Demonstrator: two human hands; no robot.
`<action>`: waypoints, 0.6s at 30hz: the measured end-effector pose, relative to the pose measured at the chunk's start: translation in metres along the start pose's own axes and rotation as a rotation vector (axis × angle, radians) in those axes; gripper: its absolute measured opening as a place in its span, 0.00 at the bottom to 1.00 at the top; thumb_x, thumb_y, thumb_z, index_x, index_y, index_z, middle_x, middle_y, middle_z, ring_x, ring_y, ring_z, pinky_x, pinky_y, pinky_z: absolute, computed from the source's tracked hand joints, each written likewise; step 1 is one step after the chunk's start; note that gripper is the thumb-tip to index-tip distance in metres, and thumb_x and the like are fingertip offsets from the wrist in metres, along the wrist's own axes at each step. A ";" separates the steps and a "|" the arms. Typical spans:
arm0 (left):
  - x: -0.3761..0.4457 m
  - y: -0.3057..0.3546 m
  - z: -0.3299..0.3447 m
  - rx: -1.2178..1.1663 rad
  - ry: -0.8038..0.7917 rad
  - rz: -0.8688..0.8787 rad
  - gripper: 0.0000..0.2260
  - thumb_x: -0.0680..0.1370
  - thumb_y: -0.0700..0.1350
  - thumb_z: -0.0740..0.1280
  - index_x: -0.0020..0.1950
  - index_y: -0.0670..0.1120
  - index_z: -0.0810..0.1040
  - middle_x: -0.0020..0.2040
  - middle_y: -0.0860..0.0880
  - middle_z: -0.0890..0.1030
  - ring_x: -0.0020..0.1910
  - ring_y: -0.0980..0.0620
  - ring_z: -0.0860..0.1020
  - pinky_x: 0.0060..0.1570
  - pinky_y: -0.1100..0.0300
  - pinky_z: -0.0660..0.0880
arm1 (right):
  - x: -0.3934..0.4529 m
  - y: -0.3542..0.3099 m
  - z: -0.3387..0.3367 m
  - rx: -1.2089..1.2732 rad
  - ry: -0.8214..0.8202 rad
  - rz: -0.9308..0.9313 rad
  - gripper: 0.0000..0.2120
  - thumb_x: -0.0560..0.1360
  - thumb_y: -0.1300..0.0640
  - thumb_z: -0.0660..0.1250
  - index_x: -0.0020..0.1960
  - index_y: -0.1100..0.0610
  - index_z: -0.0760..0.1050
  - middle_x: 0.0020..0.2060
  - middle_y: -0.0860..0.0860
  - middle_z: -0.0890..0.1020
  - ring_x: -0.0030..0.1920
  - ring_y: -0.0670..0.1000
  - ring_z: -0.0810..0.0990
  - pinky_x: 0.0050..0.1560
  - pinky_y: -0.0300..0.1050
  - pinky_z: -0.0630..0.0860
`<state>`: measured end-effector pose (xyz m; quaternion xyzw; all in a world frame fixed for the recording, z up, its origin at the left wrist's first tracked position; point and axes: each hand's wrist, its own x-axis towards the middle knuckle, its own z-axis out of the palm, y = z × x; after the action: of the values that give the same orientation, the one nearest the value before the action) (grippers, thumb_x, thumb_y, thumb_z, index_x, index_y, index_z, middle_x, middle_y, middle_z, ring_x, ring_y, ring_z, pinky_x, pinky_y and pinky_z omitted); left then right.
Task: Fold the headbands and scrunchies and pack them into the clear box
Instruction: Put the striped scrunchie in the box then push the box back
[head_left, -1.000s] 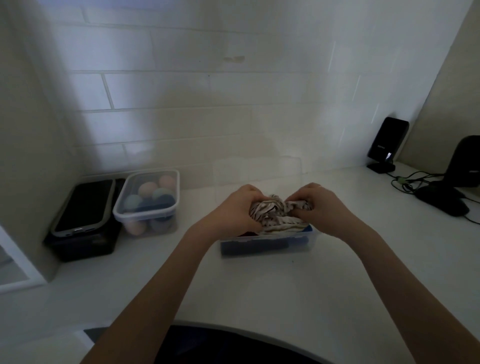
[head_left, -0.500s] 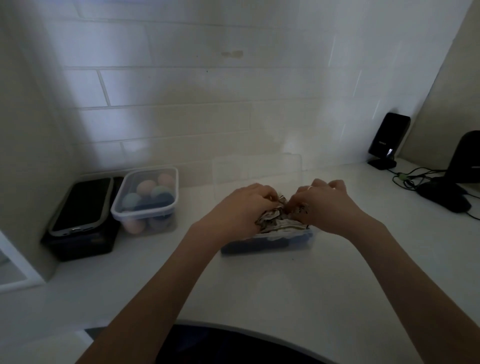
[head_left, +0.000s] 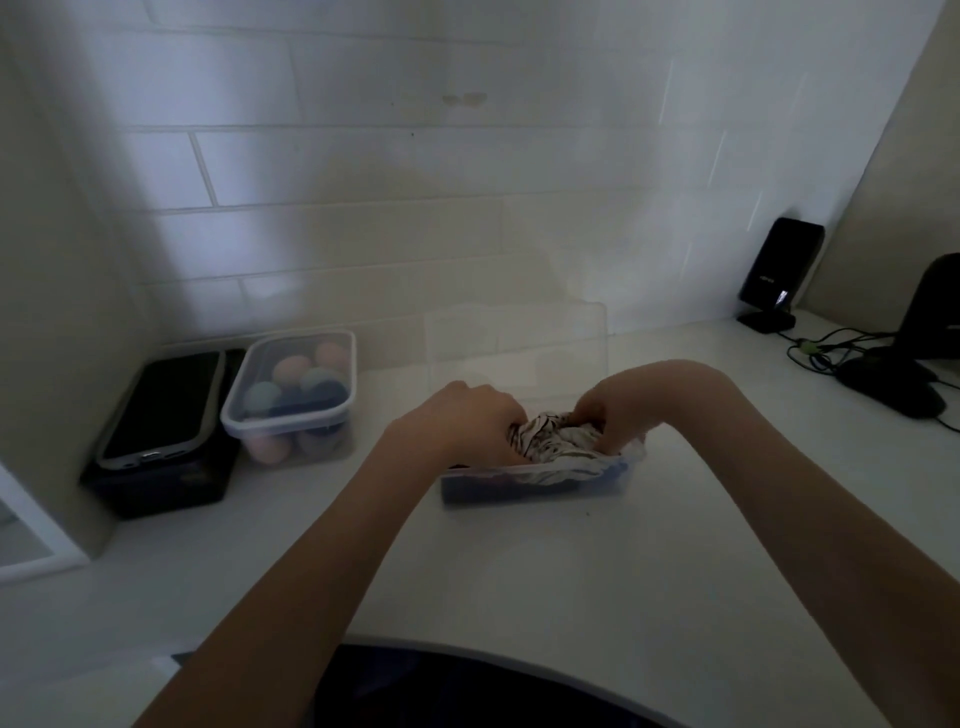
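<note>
So both my hands are bunched on the striped headband (head_left: 553, 441), left hand (head_left: 462, 423) and right hand (head_left: 618, 410) at opposite ends, pressing it into the clear box (head_left: 535, 486). It lies left-to-right along the box's long side, riding above the rim. Upright clear lid (head_left: 514, 343) close behind, open counter (head_left: 545, 577) in front.

counter (head_left: 519, 571) bare in front, lidded tub (head_left: 291, 400) left, cables (head_left: 826, 348) right
</note>
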<state>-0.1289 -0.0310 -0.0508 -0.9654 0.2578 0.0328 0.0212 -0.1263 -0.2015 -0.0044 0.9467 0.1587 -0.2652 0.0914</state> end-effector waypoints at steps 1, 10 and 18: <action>0.002 0.000 0.000 -0.010 -0.025 -0.011 0.17 0.73 0.62 0.62 0.48 0.49 0.76 0.48 0.48 0.80 0.47 0.47 0.74 0.50 0.55 0.63 | 0.000 -0.003 0.001 -0.024 0.016 0.026 0.23 0.74 0.53 0.64 0.68 0.50 0.68 0.58 0.53 0.79 0.49 0.54 0.83 0.50 0.44 0.77; -0.007 0.000 -0.001 -0.107 0.302 0.165 0.21 0.69 0.56 0.70 0.60 0.51 0.74 0.55 0.50 0.75 0.54 0.51 0.73 0.52 0.57 0.69 | 0.008 -0.011 0.018 -0.149 0.315 0.150 0.18 0.74 0.48 0.63 0.63 0.45 0.70 0.56 0.50 0.78 0.55 0.53 0.77 0.49 0.46 0.66; -0.005 0.015 -0.004 -0.365 0.163 0.095 0.07 0.73 0.44 0.66 0.44 0.47 0.84 0.38 0.50 0.82 0.38 0.48 0.78 0.44 0.53 0.77 | 0.006 -0.012 0.019 -0.081 0.327 0.144 0.15 0.74 0.50 0.62 0.61 0.47 0.73 0.55 0.49 0.79 0.55 0.53 0.76 0.53 0.51 0.65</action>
<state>-0.1408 -0.0420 -0.0468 -0.9395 0.2935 0.0014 -0.1764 -0.1346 -0.1938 -0.0248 0.9816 0.1138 -0.0937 0.1211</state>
